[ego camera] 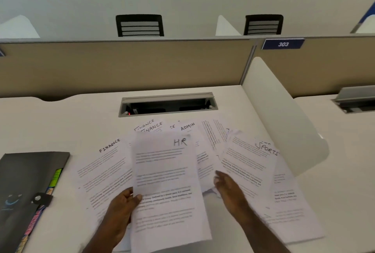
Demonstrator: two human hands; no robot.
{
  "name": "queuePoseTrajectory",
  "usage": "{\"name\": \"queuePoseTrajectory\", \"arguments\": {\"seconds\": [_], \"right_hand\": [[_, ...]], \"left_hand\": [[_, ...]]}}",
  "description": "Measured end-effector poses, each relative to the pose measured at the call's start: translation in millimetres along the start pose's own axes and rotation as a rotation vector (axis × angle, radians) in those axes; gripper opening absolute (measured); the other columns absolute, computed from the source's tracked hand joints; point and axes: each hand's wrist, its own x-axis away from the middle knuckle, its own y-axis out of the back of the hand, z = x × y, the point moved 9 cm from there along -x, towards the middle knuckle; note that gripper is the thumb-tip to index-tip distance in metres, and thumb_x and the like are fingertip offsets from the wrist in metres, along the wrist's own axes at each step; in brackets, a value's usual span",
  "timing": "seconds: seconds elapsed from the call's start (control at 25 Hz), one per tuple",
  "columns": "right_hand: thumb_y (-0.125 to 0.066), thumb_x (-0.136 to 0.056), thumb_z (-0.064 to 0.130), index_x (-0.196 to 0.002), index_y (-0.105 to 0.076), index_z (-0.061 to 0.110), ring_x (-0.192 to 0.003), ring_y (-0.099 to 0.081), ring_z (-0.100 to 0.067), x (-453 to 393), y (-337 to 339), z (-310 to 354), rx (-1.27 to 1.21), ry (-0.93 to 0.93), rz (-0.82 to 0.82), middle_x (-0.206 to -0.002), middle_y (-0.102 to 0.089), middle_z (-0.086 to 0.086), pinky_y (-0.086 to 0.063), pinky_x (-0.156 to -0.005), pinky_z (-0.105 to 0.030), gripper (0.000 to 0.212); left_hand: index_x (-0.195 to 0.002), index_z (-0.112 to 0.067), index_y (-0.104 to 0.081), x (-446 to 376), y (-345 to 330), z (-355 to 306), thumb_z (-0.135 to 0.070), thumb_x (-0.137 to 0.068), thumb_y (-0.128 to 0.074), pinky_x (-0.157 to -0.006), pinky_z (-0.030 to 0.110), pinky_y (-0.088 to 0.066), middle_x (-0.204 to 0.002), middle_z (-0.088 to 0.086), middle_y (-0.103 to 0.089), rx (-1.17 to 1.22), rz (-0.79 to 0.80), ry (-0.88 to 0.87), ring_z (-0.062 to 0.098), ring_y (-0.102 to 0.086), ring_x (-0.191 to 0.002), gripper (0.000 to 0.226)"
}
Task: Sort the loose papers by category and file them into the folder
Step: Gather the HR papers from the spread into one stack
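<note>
Your left hand (123, 206) pinches the HR sheet (166, 188), thumb on top, above the papers (249, 163) fanned mid-desk. Right hand (227, 188), fingers loose, rests on them. Sorting underway. Folder (26, 183) closed at desk's left edge; next, gather matching headings.

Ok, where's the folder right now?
In the head view the dark folder lies closed at the desk's left edge, left of the FINANCE sheet and the left hand.

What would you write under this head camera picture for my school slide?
Left hand holds the HR sheet above fanned papers; right hand reaches in.
</note>
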Motion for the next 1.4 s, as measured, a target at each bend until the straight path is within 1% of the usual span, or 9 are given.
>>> {"name": "queuePoseTrajectory", "arguments": {"seconds": [0.12,0.24,0.36,0.44,0.6,0.72,0.92,1.12,1.4], "right_hand": [[-0.055,-0.081,0.062,-0.151,-0.013,0.028,-0.147,-0.01,-0.034,-13,52,-54,0.802,-0.106,-0.128,-0.161,-0.007,-0.01,-0.021,-0.114,-0.049,0.088],[-0.047,-0.074,0.077,-0.151,0.011,0.028,-0.147,0.007,-0.037,-13,57,-94,0.971,-0.146,-0.021,-0.16,0.018,-0.009,-0.013,-0.115,-0.055,0.109],[-0.059,-0.074,0.068,-0.153,-0.015,0.023,-0.143,-0.022,-0.042,-16,55,-92,1.0,-0.032,-0.102,-0.16,-0.012,-0.015,-0.034,-0.108,-0.052,0.1],[-0.083,-0.06,0.05,-0.136,-0.053,0.019,-0.119,-0.057,-0.044,-19,50,-94,1.036,-0.005,-0.083,-0.14,-0.052,-0.017,-0.057,-0.079,-0.052,0.087],[-0.095,-0.039,0.02,-0.112,-0.073,0.019,-0.09,-0.072,-0.035,-15,59,-88,0.991,0.079,-0.129,-0.114,-0.071,-0.01,-0.057,-0.045,-0.039,0.076],[-0.092,-0.053,0.016,-0.112,-0.072,0.017,-0.076,-0.074,-0.028,-2,78,-64,0.912,0.239,-0.209,-0.1,-0.076,-0.007,-0.059,-0.053,-0.036,0.063],[-0.056,-0.088,0.015,-0.137,-0.05,0.036,-0.092,-0.067,-0.028,16,141,-37,0.643,0.087,-0.449,-0.116,-0.069,0.0,-0.054,-0.078,-0.035,0.053],[-0.055,-0.089,0.016,-0.137,-0.046,0.041,-0.088,-0.067,-0.035,30,164,-19,0.441,0.092,-0.521,-0.108,-0.072,-0.009,-0.057,-0.075,-0.042,0.054],[-0.055,-0.066,0.007,-0.135,-0.049,0.044,-0.097,-0.066,-0.004,40,66,12,0.572,0.413,-0.252,-0.127,-0.062,0.018,-0.048,-0.078,-0.014,0.078]], "left_hand": [[-0.118,-0.01,-0.064,-4,16,0,-0.003,-0.094,-0.057,-0.085,0.042,-0.054,-0.11,0.013,-0.073,0.018,-0.064,-0.018,0.036,-0.068,-0.1,0.026],[-0.115,-0.015,-0.065,-4,23,6,-0.004,-0.094,-0.056,-0.081,0.037,-0.054,-0.112,0.013,-0.072,0.033,-0.09,-0.016,0.034,-0.066,-0.101,0.025],[-0.119,-0.013,-0.063,-4,22,15,-0.003,-0.095,-0.054,-0.084,0.04,-0.054,-0.113,0.013,-0.071,0.034,-0.088,0.011,0.035,-0.065,-0.104,0.027],[-0.123,-0.008,-0.06,-6,22,18,-0.002,-0.095,-0.054,-0.083,0.043,-0.056,-0.113,0.016,-0.07,0.037,-0.088,0.028,0.039,-0.065,-0.104,0.03],[-0.119,-0.008,-0.061,-8,21,15,-0.002,-0.094,-0.055,-0.076,0.041,-0.059,-0.109,0.016,-0.071,0.042,-0.089,0.027,0.04,-0.065,-0.102,0.027],[-0.12,-0.009,-0.061,-7,23,12,-0.003,-0.094,-0.055,-0.085,0.047,-0.055,-0.111,0.017,-0.071,0.049,-0.1,0.037,0.04,-0.065,-0.103,0.027],[-0.112,-0.013,-0.063,-5,29,10,-0.003,-0.095,-0.055,-0.097,0.054,-0.048,-0.114,0.018,-0.069,0.04,-0.123,0.052,0.041,-0.065,-0.105,0.022],[-0.114,-0.016,-0.064,-1,26,9,-0.006,-0.095,-0.055,-0.097,0.058,-0.048,-0.114,0.014,-0.071,0.042,-0.124,0.077,0.04,-0.066,-0.105,0.023],[-0.117,-0.01,-0.059,3,28,-16,-0.001,-0.097,-0.05,-0.088,0.047,-0.051,-0.108,0.011,-0.069,0.135,-0.145,0.024,0.037,-0.063,-0.099,0.024]]}}
